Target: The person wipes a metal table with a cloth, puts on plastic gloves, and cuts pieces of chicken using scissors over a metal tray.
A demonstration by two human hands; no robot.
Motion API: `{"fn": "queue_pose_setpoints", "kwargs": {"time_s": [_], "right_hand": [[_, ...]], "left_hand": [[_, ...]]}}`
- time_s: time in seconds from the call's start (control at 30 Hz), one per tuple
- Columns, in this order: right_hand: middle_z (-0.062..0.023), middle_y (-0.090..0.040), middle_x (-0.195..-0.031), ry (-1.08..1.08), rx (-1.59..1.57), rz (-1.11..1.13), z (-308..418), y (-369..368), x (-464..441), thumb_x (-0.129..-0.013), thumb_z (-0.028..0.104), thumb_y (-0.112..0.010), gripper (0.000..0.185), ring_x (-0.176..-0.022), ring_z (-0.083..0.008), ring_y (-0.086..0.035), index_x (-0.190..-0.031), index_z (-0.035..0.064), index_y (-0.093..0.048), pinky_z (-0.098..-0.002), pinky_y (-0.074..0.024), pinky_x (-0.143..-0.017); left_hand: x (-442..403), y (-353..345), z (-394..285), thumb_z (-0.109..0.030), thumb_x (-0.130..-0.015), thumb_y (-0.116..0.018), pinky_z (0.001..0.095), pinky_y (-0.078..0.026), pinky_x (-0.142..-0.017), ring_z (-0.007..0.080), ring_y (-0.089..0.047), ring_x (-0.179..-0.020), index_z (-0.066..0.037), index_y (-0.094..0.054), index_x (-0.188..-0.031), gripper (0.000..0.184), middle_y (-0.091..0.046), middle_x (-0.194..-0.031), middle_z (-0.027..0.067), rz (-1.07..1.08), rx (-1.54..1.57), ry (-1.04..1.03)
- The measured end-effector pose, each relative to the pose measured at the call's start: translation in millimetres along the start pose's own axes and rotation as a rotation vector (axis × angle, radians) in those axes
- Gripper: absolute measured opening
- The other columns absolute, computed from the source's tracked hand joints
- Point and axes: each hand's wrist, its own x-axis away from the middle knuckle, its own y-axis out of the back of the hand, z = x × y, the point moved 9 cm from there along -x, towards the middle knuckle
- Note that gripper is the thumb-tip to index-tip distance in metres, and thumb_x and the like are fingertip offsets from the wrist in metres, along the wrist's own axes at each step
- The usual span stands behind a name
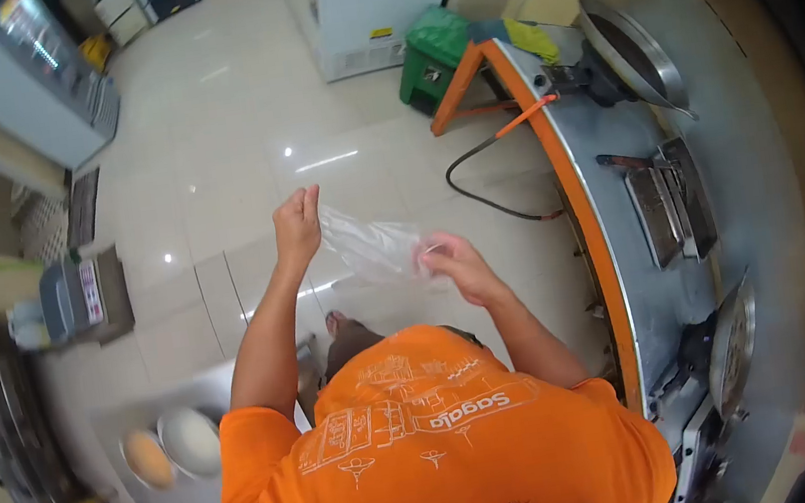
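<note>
A clear plastic bag (366, 244) is stretched between my two hands, in front of my orange shirt and over the tiled floor. My left hand (297, 226) is closed on one end of it, held up higher and farther out. At the other end, my right hand (460, 267) grips the bag, with part of the plastic lying over the fingers. The bag looks thin and hangs slack along its lower side. Whether anything is inside cannot be made out; it looks see-through.
To my right runs a steel counter with an orange frame (581, 230), bearing a large wok (634, 52) and metal trays (663, 204). A gas hose (471, 153) loops out from it. Two bowls (190, 443) stand on a steel table at left. A green bin (430, 62) stands ahead.
</note>
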Motion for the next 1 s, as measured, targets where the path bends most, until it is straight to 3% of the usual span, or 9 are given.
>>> {"fn": "queue_pose_setpoints", "kwargs": {"time_s": [0.1, 0.2, 0.27, 0.33, 0.4, 0.5, 0.67, 0.77, 1.0], "right_hand": [[-0.001, -0.061, -0.077, -0.059, 0.038, -0.113, -9.2, 11.4, -44.5, -0.092, 0.012, -0.066, 0.009, -0.071, -0.0135, -0.059, -0.096, 0.0038, -0.065, -0.0311, -0.0487, -0.067], [-0.0001, -0.061, -0.074, -0.018, 0.163, -0.401, 4.8, 55.7, -85.8, -0.093, 0.013, -0.066, 0.01, -0.068, -0.0101, -0.058, -0.089, 0.0032, -0.065, -0.0284, -0.047, -0.061], [-0.0011, -0.062, -0.075, 0.012, 0.517, -0.508, 23.8, 80.0, -107.6, -0.094, 0.013, -0.065, 0.01, -0.068, -0.0084, -0.057, -0.092, 0.003, -0.065, -0.0261, -0.0457, -0.059], [-0.0024, -0.063, -0.077, 0.008, 0.233, -0.41, 31.6, 84.7, -142.0, -0.095, 0.011, -0.065, 0.01, -0.069, -0.0094, -0.059, -0.095, 0.0019, -0.066, -0.0259, -0.0473, -0.061], [-0.0035, -0.063, -0.078, -0.042, -0.055, -0.298, 46.9, 87.7, -175.1, -0.095, 0.009, -0.064, 0.01, -0.069, -0.0107, -0.06, -0.1, 0.0004, -0.066, -0.0263, -0.0493, -0.062], [-0.0049, -0.063, -0.08, -0.102, -0.337, -0.192, 72.3, 103.7, -223.3, -0.095, 0.005, -0.064, 0.015, -0.068, -0.0129, -0.062, -0.107, -0.0026, -0.064, -0.0277, -0.0522, -0.063], [-0.0058, -0.064, -0.079, 0.006, -0.101, -0.302, 78.1, 166.6, -299.0, -0.094, 0.001, -0.06, 0.014, -0.064, -0.0143, -0.062, -0.107, -0.0046, -0.061, -0.0279, -0.0525, -0.06], [-0.0061, -0.064, -0.078, 0.045, 0.001, -0.42, 100.8, 188.4, -337.0, -0.094, 0.0, -0.059, 0.005, -0.064, -0.0136, -0.062, -0.098, -0.0033, -0.06, -0.0277, -0.0518, -0.059], [0.0001, -0.064, -0.078, 0.263, 0.198, -0.434, 153.5, 176.7, -438.3, -0.091, -0.001, -0.061, 0.007, -0.073, -0.0079, -0.06, -0.092, 0.006, -0.063, -0.0268, -0.0509, -0.063]], "left_hand": [[-55.3, -25.0, 42.1, -0.027, -0.102, -0.059, 0.0394, -0.042, -0.059, 0.0251, -0.05, -0.059, 0.003, -0.056, -0.082, 0.036, -0.05, -0.066, 0.0184, 0.087, -0.01, 0.101], [-107.5, -37.0, 4.3, -0.024, -0.1, -0.061, 0.0381, -0.046, -0.066, 0.0266, -0.056, -0.071, -0.001, -0.062, -0.1, 0.024, -0.058, -0.081, 0.0138, -0.19, -0.013, -0.133], [-115.7, -87.7, -41.2, -0.021, -0.097, -0.065, 0.0364, -0.047, -0.071, 0.0269, -0.056, -0.076, -0.003, -0.061, -0.111, 0.023, -0.059, -0.091, 0.0113, 0.128, 0.231, -0.125], [-99.5, -154.1, -90.1, -0.019, -0.093, -0.068, 0.0371, -0.048, -0.072, 0.0259, -0.058, -0.079, -0.003, -0.057, -0.115, 0.029, -0.058, -0.089, 0.0134, 0.599, 0.196, -0.057], [-94.1, -201.9, -112.8, -0.013, -0.09, -0.069, 0.0376, -0.049, -0.069, 0.0254, -0.061, -0.076, -0.005, -0.049, -0.122, 0.039, -0.059, -0.084, 0.0135, 0.664, 0.239, -0.173], [-124.6, -260.0, -69.2, -0.006, -0.089, -0.067, 0.0399, -0.05, -0.067, 0.0283, -0.063, -0.072, -0.007, -0.041, -0.126, 0.046, -0.059, -0.079, 0.0131, 0.755, 0.313, 0.073], [-214.0, -285.8, -39.2, 0.004, -0.087, -0.061, 0.0404, -0.049, -0.065, 0.0317, -0.062, -0.071, -0.007, -0.044, -0.119, 0.037, -0.059, -0.079, 0.0151, 0.732, 0.186, 0.06], [-278.2, -274.2, -47.0, 0.004, -0.087, -0.061, 0.0428, -0.049, -0.068, 0.033, -0.061, -0.077, -0.007, -0.049, -0.116, 0.033, -0.058, -0.085, 0.0177, 0.457, -0.031, -0.146], [-343.7, -305.6, -101.6, -0.008, -0.094, -0.059, 0.0417, -0.05, -0.074, 0.0374, -0.062, -0.083, 0.001, -0.063, -0.099, 0.011, -0.062, -0.092, 0.0199, 0.57, 0.28, -0.338]]}}
